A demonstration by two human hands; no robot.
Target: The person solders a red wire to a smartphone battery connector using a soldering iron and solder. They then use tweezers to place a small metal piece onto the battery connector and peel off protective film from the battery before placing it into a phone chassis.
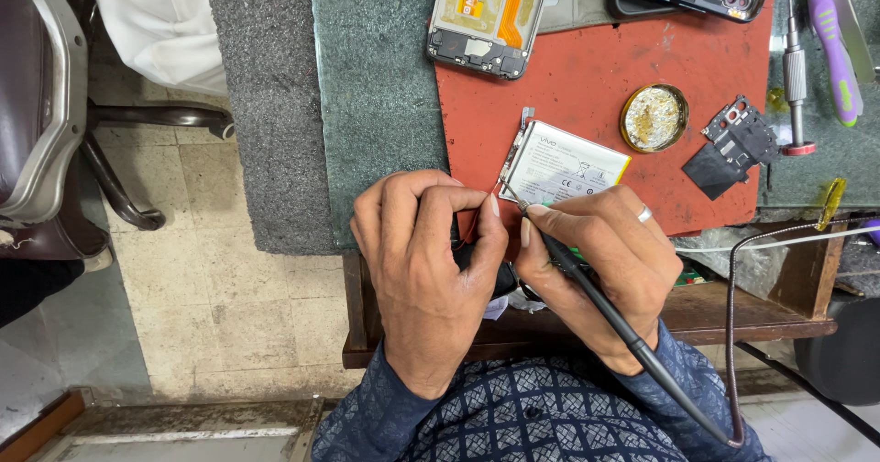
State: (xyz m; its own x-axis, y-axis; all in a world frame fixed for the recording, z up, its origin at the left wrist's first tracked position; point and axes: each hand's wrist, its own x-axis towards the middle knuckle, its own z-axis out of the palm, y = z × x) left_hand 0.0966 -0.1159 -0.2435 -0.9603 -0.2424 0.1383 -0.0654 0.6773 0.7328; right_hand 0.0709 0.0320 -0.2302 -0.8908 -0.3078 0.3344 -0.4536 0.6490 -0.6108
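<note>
At the near edge of the red mat, the left hand is curled shut with thumb and forefinger pinched together; whatever they pinch is too small to make out, and the fingers hide the mat edge beneath. Touching it, the right hand is clamped pen-style on a black soldering iron, its tip resting at the corner of the white phone battery, whose lower edge the knuckles cover. The iron's cord runs out of frame below. Farther right sit a round brass tin and a dark metal bracket; above, an opened phone frame is cut off.
</note>
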